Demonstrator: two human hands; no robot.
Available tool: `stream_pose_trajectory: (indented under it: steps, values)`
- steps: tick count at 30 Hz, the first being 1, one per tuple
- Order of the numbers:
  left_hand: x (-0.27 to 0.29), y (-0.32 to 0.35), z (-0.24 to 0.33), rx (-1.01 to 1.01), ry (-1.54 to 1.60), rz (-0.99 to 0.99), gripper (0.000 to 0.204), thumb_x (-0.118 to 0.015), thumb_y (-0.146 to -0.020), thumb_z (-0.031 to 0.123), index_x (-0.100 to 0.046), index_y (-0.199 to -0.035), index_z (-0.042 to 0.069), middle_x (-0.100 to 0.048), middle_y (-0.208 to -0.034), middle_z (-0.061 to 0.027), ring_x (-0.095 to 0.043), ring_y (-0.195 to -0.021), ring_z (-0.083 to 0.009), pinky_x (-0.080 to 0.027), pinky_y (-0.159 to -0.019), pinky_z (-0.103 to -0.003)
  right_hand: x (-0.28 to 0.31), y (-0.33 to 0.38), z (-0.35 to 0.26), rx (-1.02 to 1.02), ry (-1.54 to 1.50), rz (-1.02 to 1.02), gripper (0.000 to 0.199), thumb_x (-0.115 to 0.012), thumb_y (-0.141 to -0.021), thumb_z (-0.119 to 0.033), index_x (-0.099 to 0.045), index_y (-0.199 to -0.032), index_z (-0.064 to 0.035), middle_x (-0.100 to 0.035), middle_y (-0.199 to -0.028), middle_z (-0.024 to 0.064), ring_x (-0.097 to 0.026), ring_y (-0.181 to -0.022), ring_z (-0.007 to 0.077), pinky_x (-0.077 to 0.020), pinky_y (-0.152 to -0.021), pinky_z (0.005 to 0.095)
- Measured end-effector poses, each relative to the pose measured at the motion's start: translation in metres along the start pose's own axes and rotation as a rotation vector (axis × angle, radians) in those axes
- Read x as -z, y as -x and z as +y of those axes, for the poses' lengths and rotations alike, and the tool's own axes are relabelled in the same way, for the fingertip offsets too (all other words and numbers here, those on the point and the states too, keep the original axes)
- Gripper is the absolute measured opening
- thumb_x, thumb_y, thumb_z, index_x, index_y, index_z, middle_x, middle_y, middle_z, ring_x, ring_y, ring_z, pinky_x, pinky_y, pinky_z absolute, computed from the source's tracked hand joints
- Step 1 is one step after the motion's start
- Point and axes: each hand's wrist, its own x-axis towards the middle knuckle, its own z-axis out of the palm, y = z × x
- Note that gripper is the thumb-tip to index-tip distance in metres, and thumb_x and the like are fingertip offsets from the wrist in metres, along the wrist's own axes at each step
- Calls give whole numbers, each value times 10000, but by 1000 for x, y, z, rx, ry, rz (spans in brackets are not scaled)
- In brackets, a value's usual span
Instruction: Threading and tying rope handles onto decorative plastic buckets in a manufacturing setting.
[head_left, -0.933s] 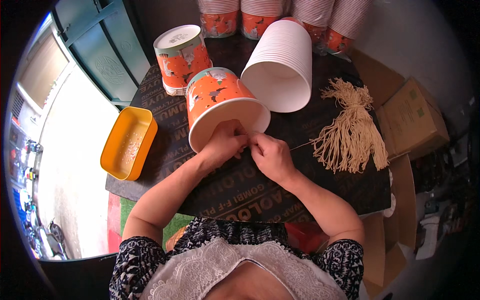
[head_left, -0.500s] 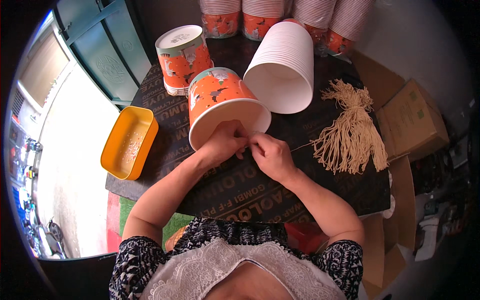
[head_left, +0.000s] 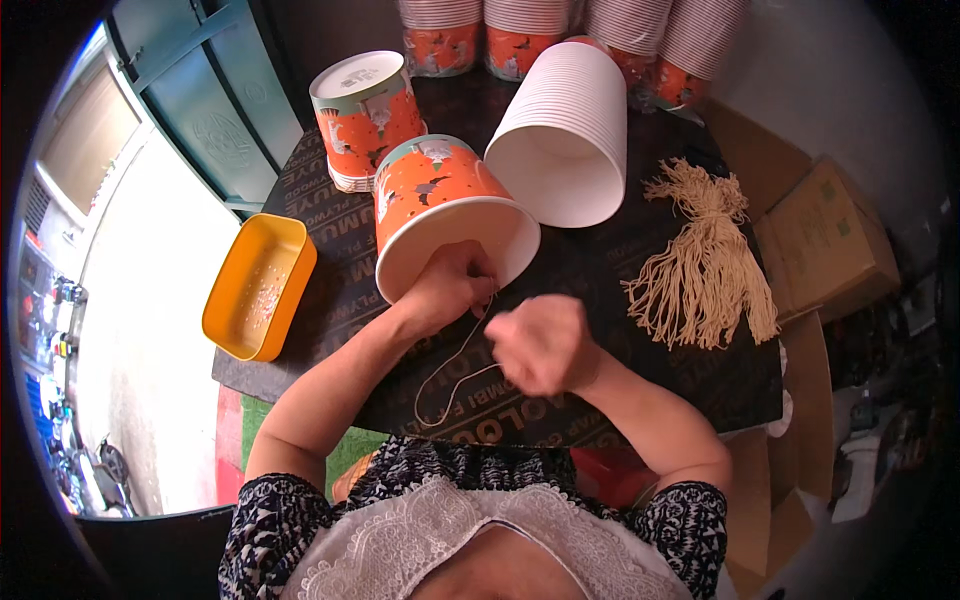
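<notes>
An orange printed paper bucket [head_left: 440,185] lies tilted on the table with its white-rimmed mouth toward me. My left hand [head_left: 450,285] reaches into that mouth, its fingers pinched at the lower right of the rim. A thin pale string [head_left: 437,372] hangs from those fingers and loops over the tabletop toward my right hand [head_left: 545,345]. Motion blurs the right hand; it is curled and apart from the bucket, and whether it grips the string is unclear. A tied bundle of cream strings [head_left: 700,260] lies to the right.
The dark printed tabletop [head_left: 340,385] carries an upside-down orange bucket stack [head_left: 365,120], a nested white stack [head_left: 565,140] on its side and a yellow tub [head_left: 225,290] with small bits inside. Wrapped bucket stacks [head_left: 440,40] line the back. Cardboard boxes [head_left: 830,240] stand right.
My right hand has left the rim beside my left hand and moved right and toward me. A loop of string now shows on the table. My left hand stays at the bucket.
</notes>
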Motion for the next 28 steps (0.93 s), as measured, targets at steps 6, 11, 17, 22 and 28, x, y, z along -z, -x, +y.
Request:
stream_pose_trajectory:
  steps: [6, 11, 17, 22, 28]
  values:
    - [0, 1, 1, 2, 52, -23, 94, -599, -755, -38, -567, -842, -59, -591, -742, -105, -584, -593, -156, -487, -499, -269, -6, 4, 18, -527, 286, -11, 150, -622, -812, -18, -557, -948, -26, -633, -783, 141, -630, -633, 345, -502, -551, 388]
    - [-3, 1, -3, -27, 67, -35, 89, -594, -777, -28, -565, -856, -58, -581, -734, -96, -581, -586, -148, -485, -489, -259, -17, 10, 31, -533, 173, -15, 176, -614, -812, -33, -588, -986, -31, -571, -877, 180, -595, -851, 367, -508, -688, 445]
    - [-13, 3, -17, -431, -352, 109, 98, -568, -771, -18, -558, -869, -12, -590, -748, -123, -610, -719, -220, -489, -614, -334, -27, 21, 42, -587, 69, 30, 189, -603, -788, 12, -605, -974, -19, -568, -894, 176, -563, -890, 380, -482, -756, 453]
    - [-21, 5, -5, -503, -632, 196, 77, -603, -769, 5, -610, -844, -8, -630, -838, -215, -612, -821, -385, -484, -699, -430, -30, 21, 44, -585, 71, 64, 179, -598, -783, 39, -618, -953, -13, -581, -883, 182, -568, -857, 378, -481, -728, 440]
    - [-19, 1, -18, -609, -837, 195, 317, -604, -764, 15, -555, -1076, 32, -609, -1010, -245, -591, -889, -430, -482, -759, -455, -29, 21, 46, -580, 69, 71, 183, -603, -783, 53, -624, -954, -7, -596, -883, 194, -578, -847, 380, -487, -731, 428]
